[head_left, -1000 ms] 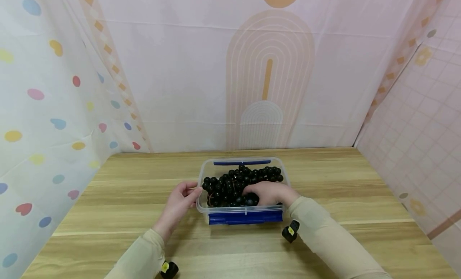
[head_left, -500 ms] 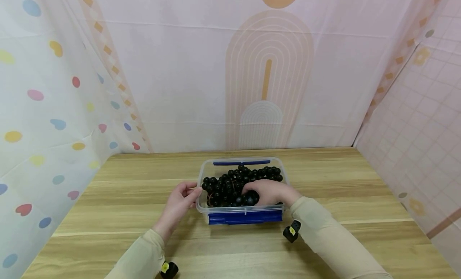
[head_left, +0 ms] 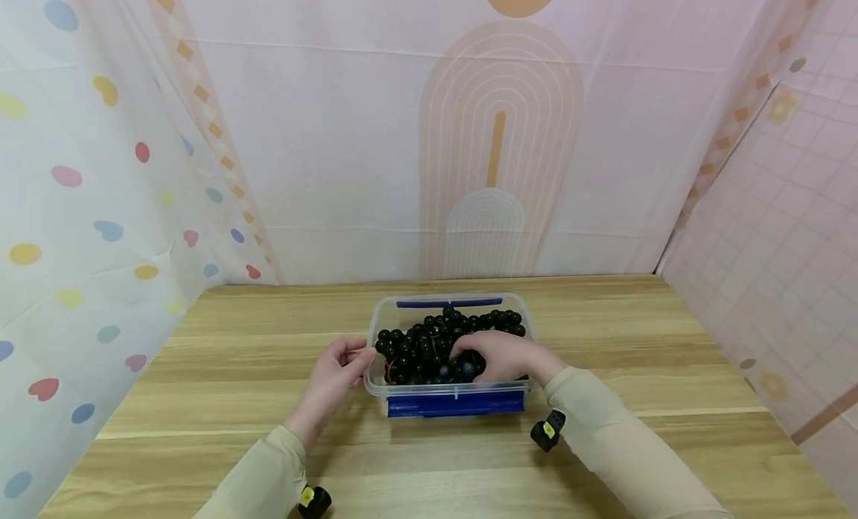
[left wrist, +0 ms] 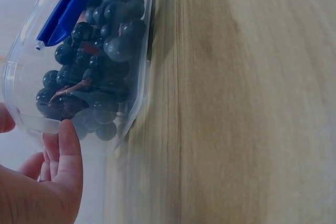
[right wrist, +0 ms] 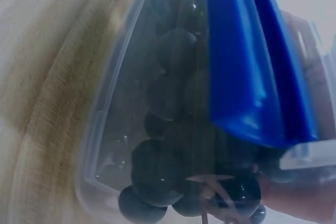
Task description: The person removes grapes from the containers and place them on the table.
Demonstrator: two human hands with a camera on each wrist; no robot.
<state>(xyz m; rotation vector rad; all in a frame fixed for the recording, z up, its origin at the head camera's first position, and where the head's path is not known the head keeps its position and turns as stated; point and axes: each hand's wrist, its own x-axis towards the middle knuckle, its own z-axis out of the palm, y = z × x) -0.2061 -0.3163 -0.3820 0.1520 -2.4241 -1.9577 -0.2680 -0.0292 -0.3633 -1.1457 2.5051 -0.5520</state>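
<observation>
Dark grapes [head_left: 422, 348] on reddish stems fill a clear plastic food container [head_left: 383, 390] with blue clips, standing on the table. At the container's left end, my left hand [head_left: 345, 366] pinches the rim between thumb and fingers. The left wrist view shows the fingers of that hand [left wrist: 60, 177] at the corner, with the grapes [left wrist: 100, 51] behind the clear wall. My right hand [head_left: 499, 357] reaches into the right half and grips grapes, its fingertips hidden among them. Through the wall in the right wrist view, grapes [right wrist: 157, 171] and part of the right hand [right wrist: 296, 200] appear dimly.
A blue clip [head_left: 456, 404] hangs folded down on the container's near side, and another blue clip [head_left: 449, 304] is at the far side. The wooden table [head_left: 268, 318] ends at a patterned cloth backdrop [head_left: 335, 169]. Each forearm carries a small black camera.
My right wrist has shifted very slightly to the right, the hand still among the grapes. The left hand stays on the rim, and the container has hardly moved.
</observation>
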